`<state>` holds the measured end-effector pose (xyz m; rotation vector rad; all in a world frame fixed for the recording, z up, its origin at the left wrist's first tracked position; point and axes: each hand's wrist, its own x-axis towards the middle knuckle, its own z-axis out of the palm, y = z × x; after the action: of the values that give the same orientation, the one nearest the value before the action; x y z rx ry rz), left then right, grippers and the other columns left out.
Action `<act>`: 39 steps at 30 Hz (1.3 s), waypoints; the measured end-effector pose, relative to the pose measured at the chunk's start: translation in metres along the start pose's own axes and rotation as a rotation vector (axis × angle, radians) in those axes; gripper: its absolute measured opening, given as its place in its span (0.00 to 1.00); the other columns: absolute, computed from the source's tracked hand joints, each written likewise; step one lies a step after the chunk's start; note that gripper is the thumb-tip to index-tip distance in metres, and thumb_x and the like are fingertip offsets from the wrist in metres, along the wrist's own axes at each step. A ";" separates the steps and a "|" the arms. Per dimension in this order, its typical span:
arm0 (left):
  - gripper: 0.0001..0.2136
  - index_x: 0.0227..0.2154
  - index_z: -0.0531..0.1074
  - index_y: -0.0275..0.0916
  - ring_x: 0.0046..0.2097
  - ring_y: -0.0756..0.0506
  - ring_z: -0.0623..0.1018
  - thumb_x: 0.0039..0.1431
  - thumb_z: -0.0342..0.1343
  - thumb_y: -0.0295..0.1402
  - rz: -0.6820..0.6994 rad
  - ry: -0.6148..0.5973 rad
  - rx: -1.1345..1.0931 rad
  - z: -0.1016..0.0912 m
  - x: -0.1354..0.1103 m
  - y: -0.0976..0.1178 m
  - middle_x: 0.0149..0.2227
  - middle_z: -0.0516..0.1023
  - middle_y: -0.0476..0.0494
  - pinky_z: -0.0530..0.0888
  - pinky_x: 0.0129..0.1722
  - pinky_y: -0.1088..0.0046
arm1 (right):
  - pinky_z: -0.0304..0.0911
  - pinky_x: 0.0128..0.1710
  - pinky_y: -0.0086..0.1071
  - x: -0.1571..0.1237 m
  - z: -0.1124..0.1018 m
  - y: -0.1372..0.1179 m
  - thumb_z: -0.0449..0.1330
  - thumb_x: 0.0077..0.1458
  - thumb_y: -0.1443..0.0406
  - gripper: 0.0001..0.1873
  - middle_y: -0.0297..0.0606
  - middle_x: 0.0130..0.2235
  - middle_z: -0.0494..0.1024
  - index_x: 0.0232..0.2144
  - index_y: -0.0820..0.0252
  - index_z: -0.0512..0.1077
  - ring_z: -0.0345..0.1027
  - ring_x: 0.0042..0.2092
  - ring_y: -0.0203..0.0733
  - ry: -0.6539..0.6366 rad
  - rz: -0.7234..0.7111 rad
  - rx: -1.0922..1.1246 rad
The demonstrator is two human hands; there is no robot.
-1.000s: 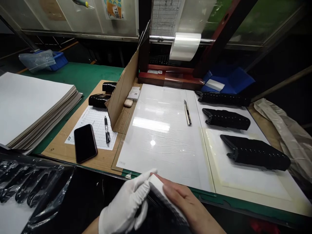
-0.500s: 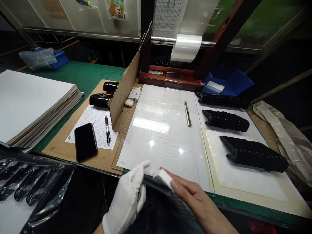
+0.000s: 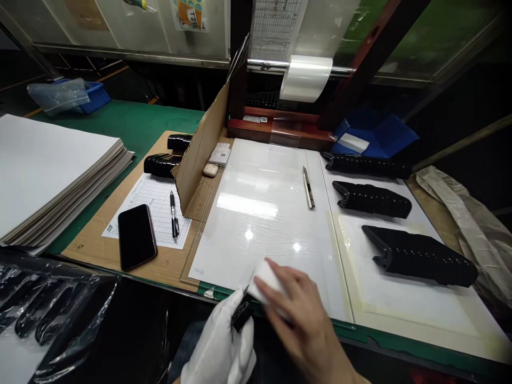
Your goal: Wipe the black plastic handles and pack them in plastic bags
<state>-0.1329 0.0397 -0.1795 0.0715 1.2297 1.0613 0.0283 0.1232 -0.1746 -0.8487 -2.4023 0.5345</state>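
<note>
**Hand status.** From my remote station I read the left hand [image 3: 218, 346], in a white cotton glove, as closed around a black part [image 3: 242, 314]. Only the end of that part shows, projecting above the glove; the rest is hidden by the hands. The bare right hand [image 3: 304, 314] is clamped on a white foam block [image 3: 267, 282], with the fingers together over its top. The two hands are close together, and the block sits just beside the exposed end of the black part. I cannot confirm whether they touch.

**Work position.** Both hands are at the near edge of the bench, just in front of a glass sheet [image 3: 256, 213] laid over a white board.

**Surrounding items.** A utility knife [image 3: 308, 186] lies on the glass sheet. To the right, three ribbed black rubber strips [image 3: 420, 256] lie side by side on a white mat. Left of the glass, a cardboard divider [image 3: 202, 149] stands on edge, with a small white case [image 3: 210, 169] on its right side and two black pieces [image 3: 162, 164] on its left. A phone [image 3: 136, 237] and a pen [image 3: 173, 216] rest on a printed grid sheet [image 3: 160, 213]. A stack of white sheets [image 3: 52, 181] occupies the left of the bench. Black items in clear plastic [image 3: 52, 314] lie at the lower left. A roll of clear film [image 3: 306, 78] hangs on a steel bar above the bench.
</note>
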 end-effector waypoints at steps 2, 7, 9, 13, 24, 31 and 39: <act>0.15 0.41 0.77 0.42 0.22 0.46 0.77 0.53 0.65 0.41 0.013 0.016 0.003 -0.004 0.001 -0.004 0.18 0.76 0.51 0.70 0.17 0.79 | 0.68 0.47 0.48 0.000 0.001 -0.001 0.54 0.63 0.74 0.27 0.45 0.63 0.66 0.62 0.51 0.66 0.60 0.57 0.53 0.004 0.048 -0.037; 0.17 0.42 0.77 0.36 0.11 0.52 0.62 0.56 0.64 0.44 -0.015 -0.014 0.003 -0.001 0.000 -0.002 0.11 0.62 0.58 0.61 0.11 0.80 | 0.68 0.46 0.48 0.001 0.003 -0.003 0.54 0.63 0.74 0.26 0.44 0.62 0.66 0.61 0.51 0.67 0.60 0.55 0.53 -0.039 0.042 -0.003; 0.18 0.43 0.76 0.36 0.09 0.54 0.56 0.57 0.62 0.46 -0.025 -0.023 -0.001 0.002 0.000 0.000 0.09 0.56 0.61 0.57 0.09 0.81 | 0.68 0.46 0.49 0.003 0.002 -0.001 0.54 0.63 0.74 0.25 0.44 0.62 0.66 0.60 0.51 0.67 0.60 0.55 0.54 -0.026 0.072 -0.023; 0.18 0.45 0.76 0.38 0.10 0.53 0.58 0.56 0.64 0.42 -0.024 -0.015 0.001 0.001 -0.001 -0.001 0.08 0.56 0.61 0.57 0.09 0.81 | 0.69 0.46 0.49 0.005 -0.002 0.001 0.53 0.62 0.75 0.26 0.42 0.63 0.66 0.59 0.50 0.68 0.60 0.55 0.54 -0.066 0.020 0.001; 0.21 0.49 0.74 0.38 0.09 0.53 0.57 0.56 0.63 0.44 -0.012 0.012 0.047 -0.008 0.003 -0.009 0.08 0.55 0.62 0.57 0.09 0.81 | 0.71 0.47 0.48 0.004 -0.004 0.001 0.54 0.64 0.72 0.26 0.39 0.65 0.65 0.62 0.49 0.66 0.58 0.56 0.52 -0.087 0.083 0.038; 0.20 0.46 0.75 0.40 0.09 0.56 0.54 0.56 0.64 0.47 -0.007 0.001 0.028 -0.012 0.002 -0.013 0.09 0.55 0.62 0.56 0.09 0.84 | 0.71 0.51 0.46 0.003 -0.009 0.002 0.55 0.65 0.69 0.26 0.36 0.65 0.65 0.63 0.45 0.65 0.61 0.58 0.48 -0.124 0.104 0.094; 0.24 0.46 0.79 0.41 0.16 0.45 0.72 0.54 0.62 0.54 0.089 -0.089 0.173 -0.016 -0.008 -0.001 0.10 0.63 0.53 0.70 0.15 0.75 | 0.74 0.51 0.46 0.008 -0.038 0.014 0.47 0.71 0.53 0.22 0.41 0.57 0.76 0.59 0.48 0.72 0.73 0.56 0.51 -0.288 0.567 0.740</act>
<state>-0.1445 0.0255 -0.1807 0.3064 1.2449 1.0155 0.0522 0.1453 -0.1495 -1.1304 -1.8943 1.7249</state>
